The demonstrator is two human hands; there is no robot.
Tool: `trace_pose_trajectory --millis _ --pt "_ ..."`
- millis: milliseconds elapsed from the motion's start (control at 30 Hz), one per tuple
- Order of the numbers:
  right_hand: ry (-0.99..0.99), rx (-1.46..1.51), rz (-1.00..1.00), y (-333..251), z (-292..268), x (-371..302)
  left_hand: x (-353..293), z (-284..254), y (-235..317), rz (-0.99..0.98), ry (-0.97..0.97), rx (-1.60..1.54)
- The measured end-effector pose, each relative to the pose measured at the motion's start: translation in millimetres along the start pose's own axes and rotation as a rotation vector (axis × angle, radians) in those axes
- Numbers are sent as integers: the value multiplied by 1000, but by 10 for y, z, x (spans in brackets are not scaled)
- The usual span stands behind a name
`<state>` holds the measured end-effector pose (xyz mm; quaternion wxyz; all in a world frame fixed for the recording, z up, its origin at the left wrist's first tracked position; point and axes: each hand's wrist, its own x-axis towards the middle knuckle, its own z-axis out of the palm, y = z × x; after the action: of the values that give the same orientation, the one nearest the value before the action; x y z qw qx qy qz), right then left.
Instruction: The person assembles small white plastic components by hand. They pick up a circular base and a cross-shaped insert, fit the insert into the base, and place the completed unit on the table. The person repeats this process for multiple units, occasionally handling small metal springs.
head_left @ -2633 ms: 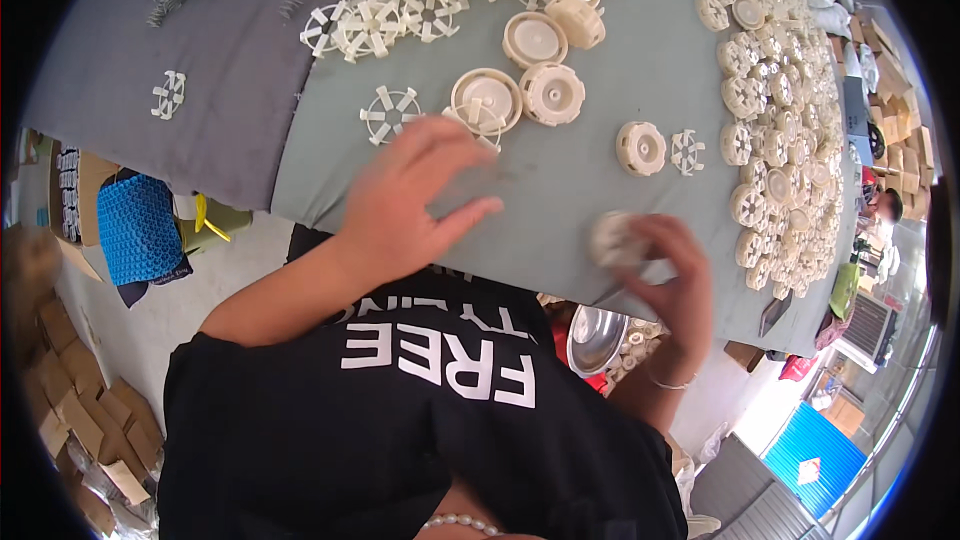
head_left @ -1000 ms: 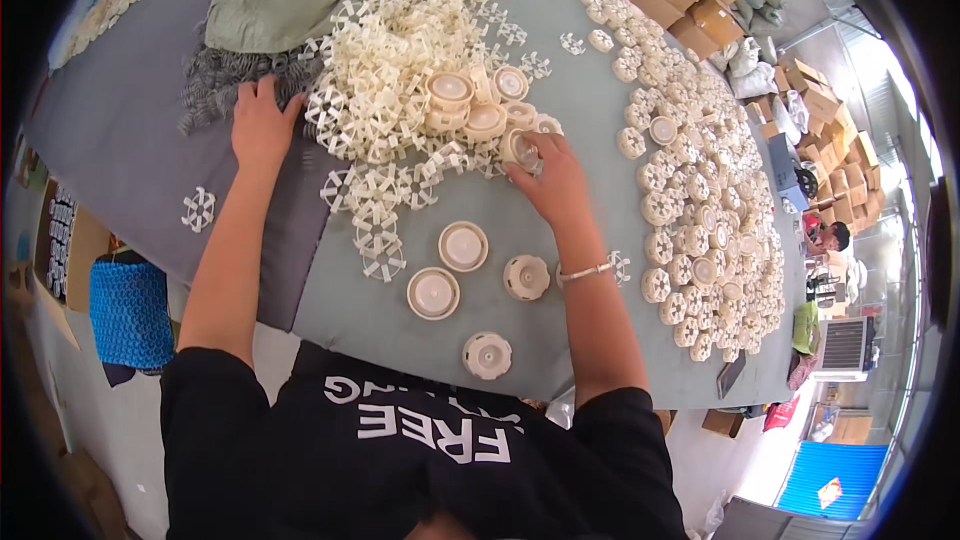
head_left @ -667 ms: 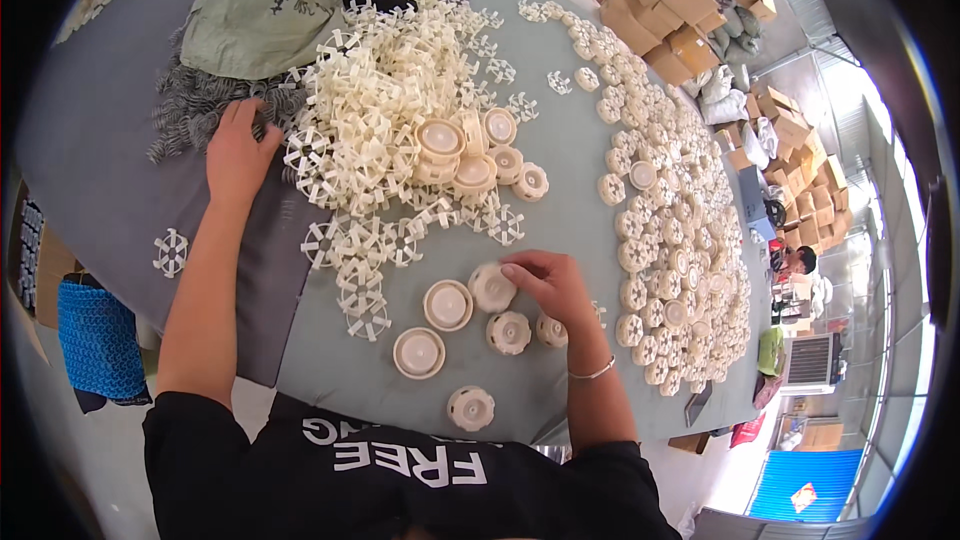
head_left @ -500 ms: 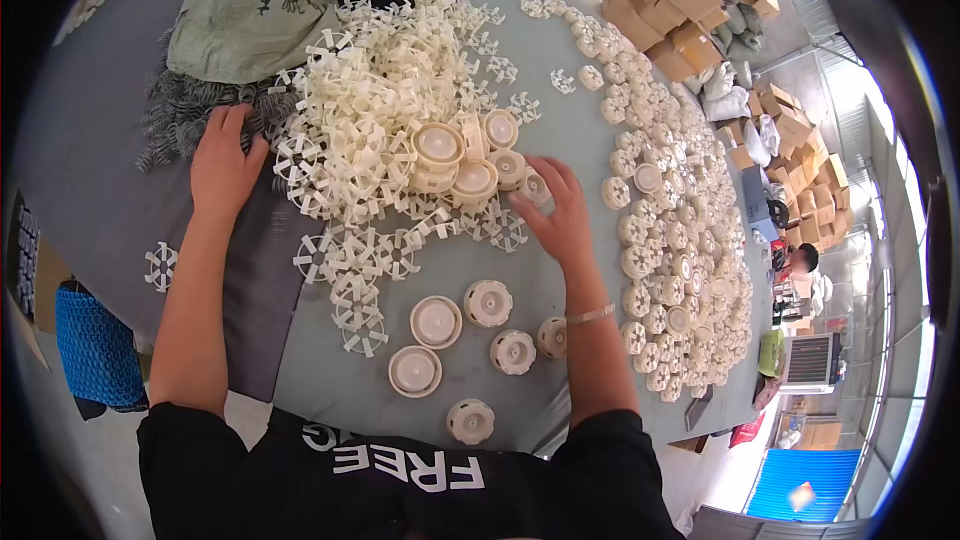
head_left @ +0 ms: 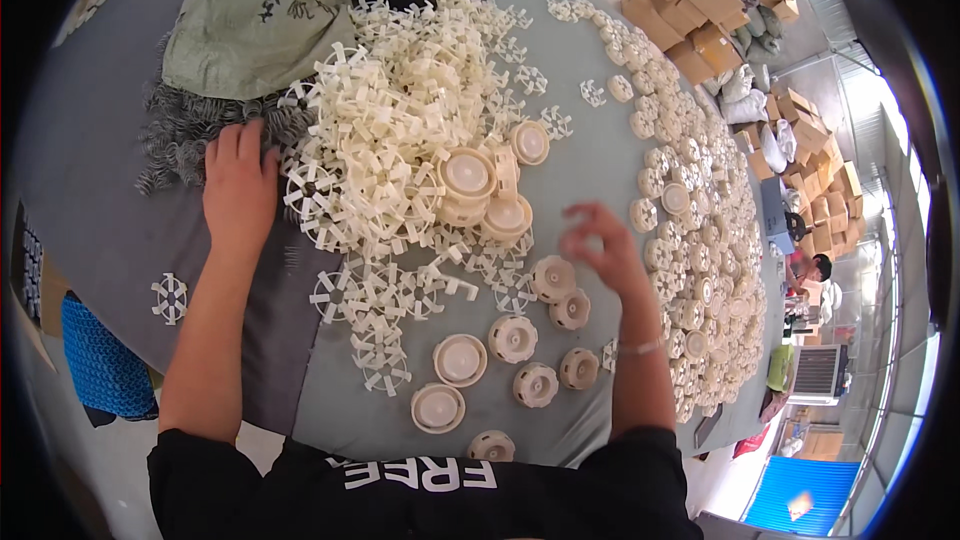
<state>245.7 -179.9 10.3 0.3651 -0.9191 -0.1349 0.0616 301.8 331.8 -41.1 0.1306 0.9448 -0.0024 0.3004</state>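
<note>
My left hand (head_left: 240, 185) rests at the near edge of a heap of grey coil springs (head_left: 190, 130), its fingers stretched forward onto them and slightly apart. I see nothing held in it. My right hand (head_left: 608, 250) is over the table, fingers bent with a gap between thumb and forefinger, and holds nothing visible. Just left of it lie two round cream plastic housings (head_left: 553, 278), side by side. Between my hands spreads a big pile of white spoked plastic rings (head_left: 390, 120). Several cream round caps (head_left: 467, 173) sit stacked at its right side.
Nearer me lie loose caps (head_left: 460, 360) and housings (head_left: 513, 339). A long band of finished-looking round pieces (head_left: 700, 270) covers the table's right side. A green sack (head_left: 255, 20) lies over the springs. Cardboard boxes (head_left: 690, 0) and a person (head_left: 815, 268) are beyond the table.
Two round housings have come away from the stacked caps toward me. My right hand has lifted off them and moved right. The left hand stays at the springs; the whole view has shifted slightly.
</note>
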Motion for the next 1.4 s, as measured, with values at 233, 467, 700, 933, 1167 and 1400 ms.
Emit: trace_pose_trajectory --millis 233,467,700,933,1167,1400 --pt "337 -442 -262 -208 331 1259 74 -195 -87 -116 19 -420" --pt "145 101 226 -85 99 357 73 -388 -218 -476 -314 -913" --pt "391 -4 -161 -779 617 676 -45 -64 -318 -129 -141 -719" --pt "443 72 71 -880 186 239 -15 -18 -123 -28 -160 -633" --pt "490 482 442 -954 859 -2422 103 -24 -315 -708 -293 -1332" --pt "747 -318 83 -1068 1694 -2381 61 39 -453 -773 -442 -2105"
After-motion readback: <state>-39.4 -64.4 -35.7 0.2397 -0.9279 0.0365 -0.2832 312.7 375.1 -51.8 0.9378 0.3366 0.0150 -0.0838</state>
